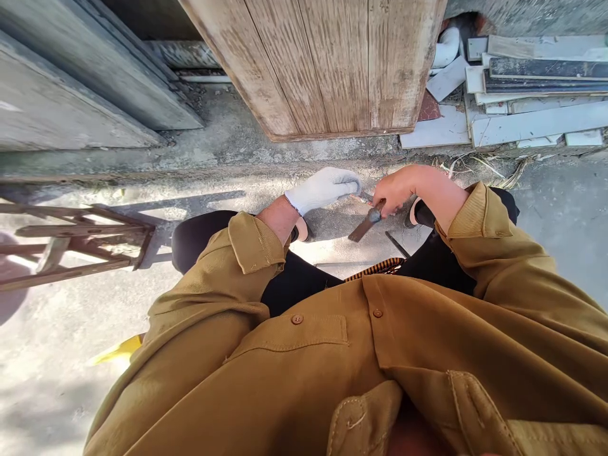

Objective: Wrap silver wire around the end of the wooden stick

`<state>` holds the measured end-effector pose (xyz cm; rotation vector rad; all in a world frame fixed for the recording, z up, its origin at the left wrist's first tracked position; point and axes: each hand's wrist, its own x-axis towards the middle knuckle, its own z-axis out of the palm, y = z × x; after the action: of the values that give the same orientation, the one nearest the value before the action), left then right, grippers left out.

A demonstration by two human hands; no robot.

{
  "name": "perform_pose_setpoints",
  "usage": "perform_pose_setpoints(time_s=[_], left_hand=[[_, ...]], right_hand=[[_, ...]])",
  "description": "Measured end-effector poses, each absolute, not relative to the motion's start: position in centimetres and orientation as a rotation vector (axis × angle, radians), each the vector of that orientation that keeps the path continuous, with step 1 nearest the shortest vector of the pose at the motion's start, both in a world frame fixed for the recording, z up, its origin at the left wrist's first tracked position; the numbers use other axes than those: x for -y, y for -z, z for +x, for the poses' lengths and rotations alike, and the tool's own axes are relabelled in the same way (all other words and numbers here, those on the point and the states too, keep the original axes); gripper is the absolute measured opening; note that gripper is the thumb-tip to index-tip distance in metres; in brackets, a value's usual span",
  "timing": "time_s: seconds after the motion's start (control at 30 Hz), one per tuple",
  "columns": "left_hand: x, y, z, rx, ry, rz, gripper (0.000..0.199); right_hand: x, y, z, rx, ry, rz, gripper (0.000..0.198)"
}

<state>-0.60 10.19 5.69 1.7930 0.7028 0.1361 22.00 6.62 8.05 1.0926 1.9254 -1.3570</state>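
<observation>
My left hand (325, 190), in a white knit glove, is low over the concrete between my knees with its fingers curled closed. By its fingertips shows a thin, partly reddish piece (363, 198), too small to make out. My bare right hand (398, 189) is closed round a hammer-like tool (365, 227) with a rounded grey metal part and a flat brown end that points down toward me. Fingers hide the rest of it. The two hands are close together. A thin dark bar (396, 244) lies on the ground below my right hand.
A weathered plank panel (332, 69) leans ahead over a concrete ledge (228, 152). Stacked boards (536, 120) and a white pipe elbow (446, 47) are at the right. On the left stands a wooden frame (71, 244). A yellow object (121, 349) lies behind my left arm.
</observation>
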Motion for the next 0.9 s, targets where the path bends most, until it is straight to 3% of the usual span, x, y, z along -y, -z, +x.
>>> perform_pose_setpoints(time_s=[0.1,0.23,0.33,0.47,0.57,0.67,0.8,0.9], left_hand=[[-10.4,-5.5,-0.4,-0.744,-0.15,1.801,0.017],[-10.9,-5.2,-0.2,-0.811,-0.159,1.717,0.012],[-10.7,-4.7,0.0,-0.804,-0.184,1.603,0.01],[-9.8,-4.5,0.2,-0.621,-0.161,1.468,0.022],[-9.5,-5.0,0.1,-0.547,-0.168,1.465,0.031],[-9.9,-5.5,-0.4,-0.6,-0.215,1.547,0.024],[-10.6,-5.5,-1.0,-0.732,-0.231,1.657,0.013],[-10.8,-5.3,-1.2,-0.75,-0.195,1.665,0.013]], right_hand=[[-6.2,-10.1,21.2,-1.965,1.494,0.956,0.008],[-6.5,-12.3,22.8,-2.114,1.532,1.119,0.01],[-6.5,-13.1,24.1,-2.174,1.646,1.446,0.014],[-6.8,-13.2,24.8,-2.136,1.891,2.196,0.024],[-7.5,-12.4,25.0,-2.073,1.42,2.527,0.029],[-7.8,-11.4,24.6,-2.013,0.951,2.169,0.036],[-7.0,-10.8,23.4,-1.984,1.232,1.403,0.026],[-6.6,-10.9,22.8,-2.022,1.41,1.131,0.018]])
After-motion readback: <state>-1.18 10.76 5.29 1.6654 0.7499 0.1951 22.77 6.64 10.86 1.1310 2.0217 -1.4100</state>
